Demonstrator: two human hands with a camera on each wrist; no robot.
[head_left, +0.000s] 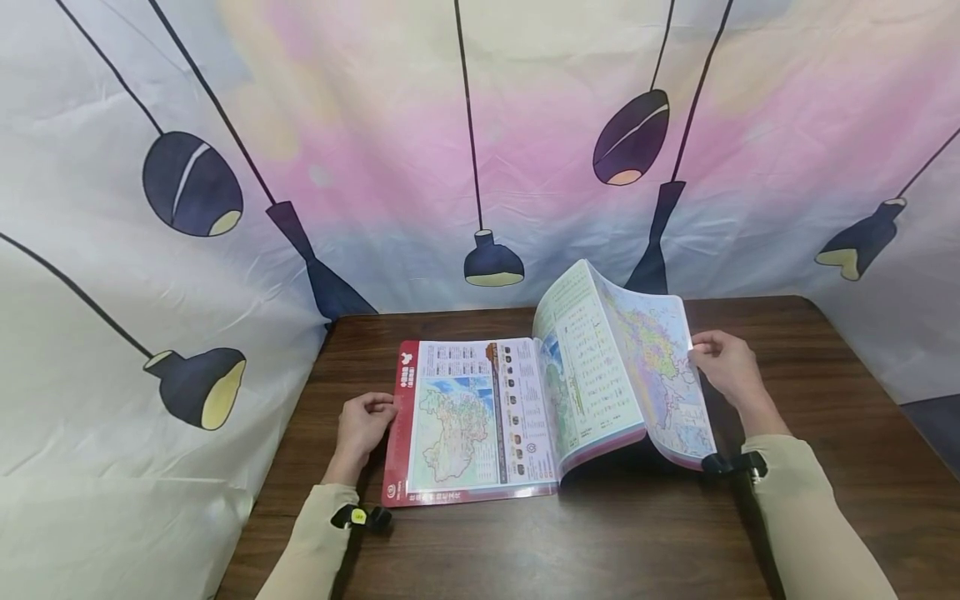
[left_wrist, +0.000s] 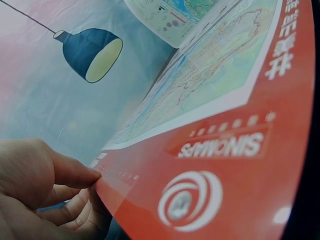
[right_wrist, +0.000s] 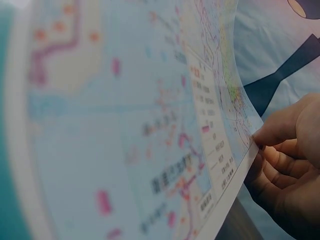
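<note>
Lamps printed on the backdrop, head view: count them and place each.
7 lamps: far left, lower left, left of centre, centre, upper right, behind the lifted atlas page, far right. Others may lie outside view.

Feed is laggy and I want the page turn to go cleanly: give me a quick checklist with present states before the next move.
1. Right hand pinches the edge of the lifted pages: ok, thumb on top, fingers beneath in the right wrist view.
2. Left hand holds the atlas at its red left edge: ok.
3. Left page lies flat on the table: ok.
4. Lifted pages free of creases or tears: ok where visible; they bow smoothly.
5. How many sheets are pinched: cannot tell.
6. Nothing lying on the left page: ok.
</note>
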